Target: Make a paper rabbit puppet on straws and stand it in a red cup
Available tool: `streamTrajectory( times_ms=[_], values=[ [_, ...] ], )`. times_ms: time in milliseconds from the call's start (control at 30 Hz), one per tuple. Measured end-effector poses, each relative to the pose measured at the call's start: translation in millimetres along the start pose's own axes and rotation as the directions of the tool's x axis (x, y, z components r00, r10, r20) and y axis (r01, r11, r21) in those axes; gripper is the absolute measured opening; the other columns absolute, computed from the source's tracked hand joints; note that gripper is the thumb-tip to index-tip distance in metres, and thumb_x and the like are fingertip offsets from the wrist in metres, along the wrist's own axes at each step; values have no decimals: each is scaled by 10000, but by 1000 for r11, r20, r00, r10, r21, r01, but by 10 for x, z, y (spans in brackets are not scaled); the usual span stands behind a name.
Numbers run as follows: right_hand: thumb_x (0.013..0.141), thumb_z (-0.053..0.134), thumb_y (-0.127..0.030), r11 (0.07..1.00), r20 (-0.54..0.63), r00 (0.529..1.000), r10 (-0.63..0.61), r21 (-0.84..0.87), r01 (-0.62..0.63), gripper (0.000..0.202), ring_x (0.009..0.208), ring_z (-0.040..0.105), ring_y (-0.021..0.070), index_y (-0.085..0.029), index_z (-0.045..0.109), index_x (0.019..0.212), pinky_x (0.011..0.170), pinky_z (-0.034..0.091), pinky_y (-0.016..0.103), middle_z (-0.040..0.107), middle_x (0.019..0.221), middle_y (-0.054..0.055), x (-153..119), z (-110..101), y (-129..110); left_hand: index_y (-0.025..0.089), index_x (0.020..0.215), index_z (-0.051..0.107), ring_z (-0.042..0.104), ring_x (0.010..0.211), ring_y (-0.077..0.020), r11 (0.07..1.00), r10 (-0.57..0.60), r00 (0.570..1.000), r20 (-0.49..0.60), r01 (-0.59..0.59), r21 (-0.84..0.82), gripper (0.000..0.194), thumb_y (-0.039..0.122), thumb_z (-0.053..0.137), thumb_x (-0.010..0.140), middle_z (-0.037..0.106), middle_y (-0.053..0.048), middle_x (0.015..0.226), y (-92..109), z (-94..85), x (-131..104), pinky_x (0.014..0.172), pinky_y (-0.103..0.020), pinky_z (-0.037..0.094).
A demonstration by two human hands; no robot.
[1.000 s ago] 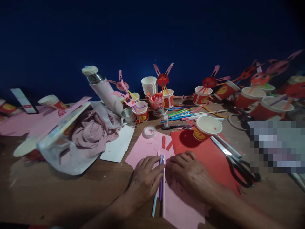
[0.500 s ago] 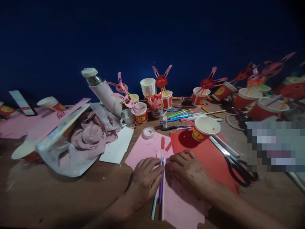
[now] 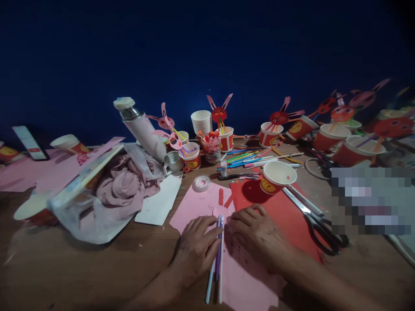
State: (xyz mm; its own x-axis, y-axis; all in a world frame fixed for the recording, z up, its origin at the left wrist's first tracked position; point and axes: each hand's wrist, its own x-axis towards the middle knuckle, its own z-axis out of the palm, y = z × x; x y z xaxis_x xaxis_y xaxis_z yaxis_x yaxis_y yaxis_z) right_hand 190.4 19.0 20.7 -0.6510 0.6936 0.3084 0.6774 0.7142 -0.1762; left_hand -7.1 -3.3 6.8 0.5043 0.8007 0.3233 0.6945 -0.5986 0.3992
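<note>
My left hand is closed on three straws, light blue, purple and white, which lie side by side on pink paper. Its thumb and forefinger press near their upper ends, where a shiny patch shows. Just right of those ends rests my right hand, its fingers bent and drawn together, the fingertips beside the straws. What these fingertips may grip is hidden. Right above the straw tips lies a round pink paper head with two red strip ears.
A tape roll lies beyond my hands, and a paper cup stands on red paper. Large scissors lie at right. Several rabbit-head cups, loose straws, a thermos and a plastic bag surround this spot.
The whole view has shifted slightly, with things at the right now a little further left. Both hands keep nearly the same pose at the straws.
</note>
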Motion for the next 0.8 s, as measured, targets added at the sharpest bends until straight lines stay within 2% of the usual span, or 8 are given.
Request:
streamTrajectory(
  times_ms=[267,500,700,800],
  values=[
    [811,538,-157,999,27,999,32,18,-32,180,849,529,180,-214,591,974,754,292,341,642,939,32,-12,58,-11,201,1068,565,489,930,-235,994,83,996,-13,-82,67,348,81,468,756,540,-109,1054,-16,10,-3,718,-374,442],
    [762,584,-114,999,67,997,48,-1,-48,196,840,525,187,-199,603,938,735,294,337,642,951,32,7,10,-43,216,1042,589,487,939,-223,995,30,999,-30,-27,95,330,89,451,770,552,-97,1044,-13,7,-4,730,-362,440],
    [763,554,-73,1000,37,999,24,-3,-24,170,805,536,176,-176,611,885,716,301,325,653,912,38,42,-33,-65,206,1023,600,492,940,-219,997,3,999,-37,0,82,335,72,454,752,565,-93,1038,-13,11,4,748,-363,438],
    [775,556,-101,999,32,999,39,-4,-39,146,810,538,178,-182,610,884,714,306,327,650,900,37,40,-35,-72,207,1009,608,495,938,-218,997,-5,999,-40,8,74,331,69,458,749,573,-90,1030,-9,1,9,748,-363,438]
  ],
)
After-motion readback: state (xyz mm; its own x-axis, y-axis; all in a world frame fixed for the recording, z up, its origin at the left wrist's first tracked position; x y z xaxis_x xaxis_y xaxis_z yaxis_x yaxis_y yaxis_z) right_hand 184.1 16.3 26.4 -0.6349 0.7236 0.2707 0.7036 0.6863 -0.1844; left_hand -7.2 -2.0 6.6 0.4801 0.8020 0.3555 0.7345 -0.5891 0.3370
